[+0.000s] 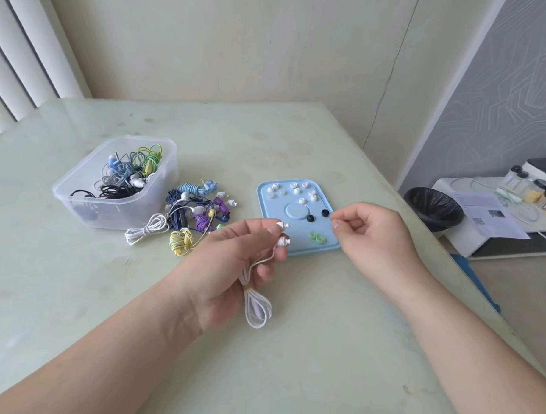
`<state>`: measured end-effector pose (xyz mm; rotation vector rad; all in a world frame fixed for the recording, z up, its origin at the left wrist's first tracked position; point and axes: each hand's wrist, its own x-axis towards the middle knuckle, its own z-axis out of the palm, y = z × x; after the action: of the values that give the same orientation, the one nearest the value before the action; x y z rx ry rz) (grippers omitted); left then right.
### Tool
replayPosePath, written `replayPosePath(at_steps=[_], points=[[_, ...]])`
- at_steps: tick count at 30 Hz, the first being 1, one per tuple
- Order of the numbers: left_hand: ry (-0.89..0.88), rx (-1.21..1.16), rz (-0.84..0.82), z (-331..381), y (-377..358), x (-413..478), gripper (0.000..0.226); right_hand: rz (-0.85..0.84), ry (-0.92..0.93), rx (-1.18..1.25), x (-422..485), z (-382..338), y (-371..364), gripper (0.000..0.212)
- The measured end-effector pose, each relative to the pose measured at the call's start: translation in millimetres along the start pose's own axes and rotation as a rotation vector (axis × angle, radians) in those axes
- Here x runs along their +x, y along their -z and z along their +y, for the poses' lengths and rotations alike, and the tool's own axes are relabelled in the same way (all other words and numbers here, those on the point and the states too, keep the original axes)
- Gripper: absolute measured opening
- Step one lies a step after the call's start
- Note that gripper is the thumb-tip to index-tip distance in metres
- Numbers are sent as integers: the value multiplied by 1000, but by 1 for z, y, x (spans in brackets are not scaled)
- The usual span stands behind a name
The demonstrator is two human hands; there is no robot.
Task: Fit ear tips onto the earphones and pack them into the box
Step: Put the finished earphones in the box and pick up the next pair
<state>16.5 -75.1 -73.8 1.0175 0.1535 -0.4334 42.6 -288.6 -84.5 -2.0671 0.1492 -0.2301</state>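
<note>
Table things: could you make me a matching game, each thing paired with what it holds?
Things:
1. blue tray
2. clear box
3. left hand

Holds:
A. tangled earphones in many colours
B. white earphones, cord bundled
C. loose ear tips

Pairs: 1-C, 2-A, 3-B.

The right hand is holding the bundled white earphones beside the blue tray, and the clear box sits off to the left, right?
Not quite. The head view shows the left hand, not the right hand, holding the bundled white earphones beside the blue tray. The clear box does sit off to the left.
</note>
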Motion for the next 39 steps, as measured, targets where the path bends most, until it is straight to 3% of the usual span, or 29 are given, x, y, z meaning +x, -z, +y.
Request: replayPosePath(at_steps=[4,11,17,22,28,30,32,35,39], points=[[-41,92,46,0,1,0,13,-58,43,-89,0,0,-4,14],[-144,110,62,5,2,5,17,14,94,-101,20,-18,-6,11],[-149,24,0,5,7,11,27,-49,44,-347,71,-32,-19,11],[-132,0,-22,4,10,13,29,-74,-29,-409,84,-29,-25,10],[-127,-2,-16,4,11,14,32,-52,50,-422,76,-32,-19,13],[-132,-3,-15,4,10,12,33,-28,69,-344,68,-38,-14,11],[-137,0,-4,4,9,11,34,-29,9,-114,56,-47,-9,8],[-143,7,17,2,8,12,31,-144,-165,336,24,-57,-9,8],[-173,59,26,-1,8,12,15,-248,-302,633,-13,-52,-18,16]])
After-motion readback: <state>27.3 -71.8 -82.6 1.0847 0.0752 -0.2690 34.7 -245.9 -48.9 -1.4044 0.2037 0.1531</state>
